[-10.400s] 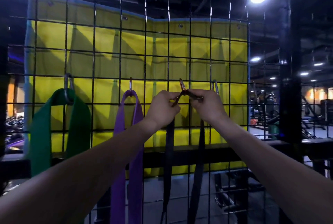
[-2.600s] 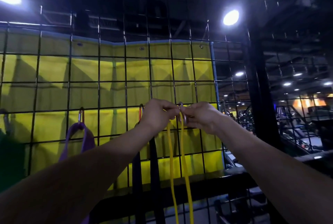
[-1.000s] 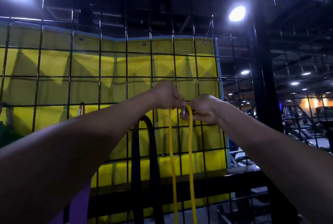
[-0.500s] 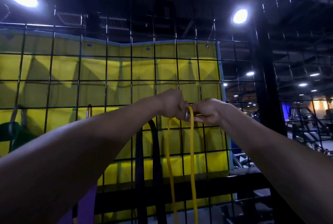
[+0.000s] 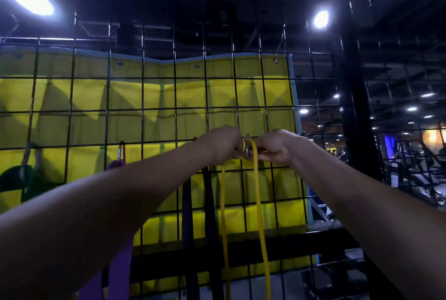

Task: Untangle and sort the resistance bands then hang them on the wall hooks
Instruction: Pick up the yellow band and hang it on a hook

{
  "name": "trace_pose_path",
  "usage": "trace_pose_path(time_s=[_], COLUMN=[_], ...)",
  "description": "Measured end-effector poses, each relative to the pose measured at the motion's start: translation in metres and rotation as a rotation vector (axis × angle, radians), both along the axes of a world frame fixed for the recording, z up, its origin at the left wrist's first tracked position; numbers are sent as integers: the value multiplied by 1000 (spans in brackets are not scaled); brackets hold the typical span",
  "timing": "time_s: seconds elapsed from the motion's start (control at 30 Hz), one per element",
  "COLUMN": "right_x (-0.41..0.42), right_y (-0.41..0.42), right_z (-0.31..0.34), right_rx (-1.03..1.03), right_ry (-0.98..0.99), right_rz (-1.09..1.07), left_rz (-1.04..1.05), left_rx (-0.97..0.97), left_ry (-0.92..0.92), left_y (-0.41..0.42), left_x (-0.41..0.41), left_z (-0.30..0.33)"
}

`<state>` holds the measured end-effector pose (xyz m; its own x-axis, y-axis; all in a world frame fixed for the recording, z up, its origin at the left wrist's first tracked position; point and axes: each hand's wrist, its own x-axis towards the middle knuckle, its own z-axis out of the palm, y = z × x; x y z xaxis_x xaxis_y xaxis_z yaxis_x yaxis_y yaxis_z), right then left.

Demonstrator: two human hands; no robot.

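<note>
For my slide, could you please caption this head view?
Both hands, left hand and right hand, work a thin yellow resistance band onto a metal carabiner hook.

A gym: exercise machines (image 5: 410, 167) stand behind a wire grid wall (image 5: 173, 109) hung with bands.

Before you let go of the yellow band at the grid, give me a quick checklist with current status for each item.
1. Yellow band looped over the metal clip: cannot tell, fingers hide the top.
2. Left hand and right hand both at the clip: ok.
3. Yellow strands hang straight, uncrossed: ok.
4. Black band hangs apart, left of the yellow: ok.
5. Purple band and green band on their own hooks: ok.
6. Clip gate closed: cannot tell.
</note>
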<state>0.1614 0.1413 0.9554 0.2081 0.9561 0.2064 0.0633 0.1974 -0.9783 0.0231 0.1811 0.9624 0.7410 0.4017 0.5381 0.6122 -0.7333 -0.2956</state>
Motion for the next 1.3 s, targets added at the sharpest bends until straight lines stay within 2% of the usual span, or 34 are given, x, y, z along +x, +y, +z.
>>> trace_pose_path(time_s=[0.1,0.17,0.23,0.57,0.83,1.03,1.2,1.3], right_x=[-1,0,1,8,7,3,2,1], right_y=[0,0,-1,4,1,-4,4,5], right_z=[0,0,0,1,1,1,-3,-5], right_rx=[8,8,4,6,11,12,57,81], right_ry=[25,36,28,16,-27,-79,-193,-230], right_rz=[34,47,42,35,25,15,-115,-165], left_rz=[-54,-124,-186,-253,-291,-226,-154,-183], left_rx=[15,-17,-50,113,69,50,31,47], left_ry=[-285,-377,-344,-222,-238,-104,-86,-152], left_y=[10,13,12,18,18,9,7,8], left_x=[-9,-16,-19,-24,-17,-13,-16,-14], left_z=[-18,-29,-36,-38,-45,-32,-47,-59])
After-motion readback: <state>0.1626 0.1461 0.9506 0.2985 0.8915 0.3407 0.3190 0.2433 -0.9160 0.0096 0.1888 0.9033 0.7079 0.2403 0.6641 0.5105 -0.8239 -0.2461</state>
